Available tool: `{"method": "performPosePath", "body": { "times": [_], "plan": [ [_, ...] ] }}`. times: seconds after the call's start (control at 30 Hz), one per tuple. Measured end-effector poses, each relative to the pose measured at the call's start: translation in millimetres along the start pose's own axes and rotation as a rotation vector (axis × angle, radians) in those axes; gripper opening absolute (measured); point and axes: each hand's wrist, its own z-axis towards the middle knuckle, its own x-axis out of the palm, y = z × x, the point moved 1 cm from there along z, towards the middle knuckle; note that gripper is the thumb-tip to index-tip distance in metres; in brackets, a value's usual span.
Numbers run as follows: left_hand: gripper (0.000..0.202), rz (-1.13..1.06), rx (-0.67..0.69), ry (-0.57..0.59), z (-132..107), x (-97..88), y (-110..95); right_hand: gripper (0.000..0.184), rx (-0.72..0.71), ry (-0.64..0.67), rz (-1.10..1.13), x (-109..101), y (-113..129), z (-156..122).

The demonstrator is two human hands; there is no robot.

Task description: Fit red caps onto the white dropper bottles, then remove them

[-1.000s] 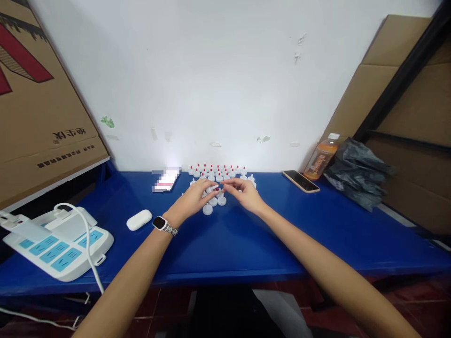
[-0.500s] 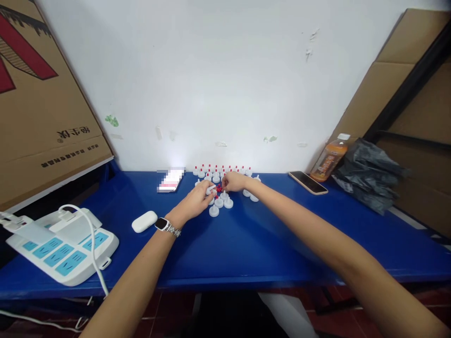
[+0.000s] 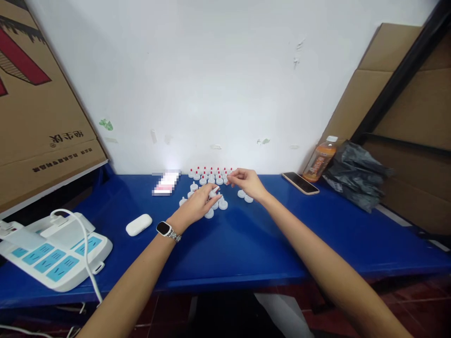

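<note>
Right hand (image 3: 250,183) of yours has shifted to the right since half a second ago, when its fingertips were down at the small red pieces between your hands; now they hang near the right end of the far rows of red-tipped caps (image 3: 211,179). Thumb and finger stand narrow, almost meeting, but whether anything small sits between them you cannot tell from this view. Your left hand (image 3: 195,204) has stayed put, holding a white cap (image 3: 213,193) with its spout tilted to the right. Your fingertips are apart from that cap, so the two hands seem to be working separately at this instant. Plain caps (image 3: 223,205) stand on the blue table (image 3: 246,249) just near of your left hand, with a few more to its left and a pair (image 3: 248,198) near of your right hand
</note>
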Motion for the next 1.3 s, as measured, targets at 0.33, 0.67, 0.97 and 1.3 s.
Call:
{"method": "performPosePath", "body": {
  "times": [0.33,0.67,0.97,1.3],
  "plan": [
    [0.039,0.115,0.106,0.026,-5,9.7,-20,0.042,0.000,0.016,0.182,20,1,-35],
    [0.040,0.117,0.134,0.010,-4,8.0,-20,0.044,-0.003,0.015,0.212,26,3,-37],
    [0.046,-0.024,0.130,0.040,-5,7.9,-21,0.046,-0.035,-0.018,0.263,37,0,-38],
    [0.055,-0.189,0.031,0.084,-7,5.1,-29,0.047,-0.045,0.060,0.185,35,11,-43]
  ]
}}
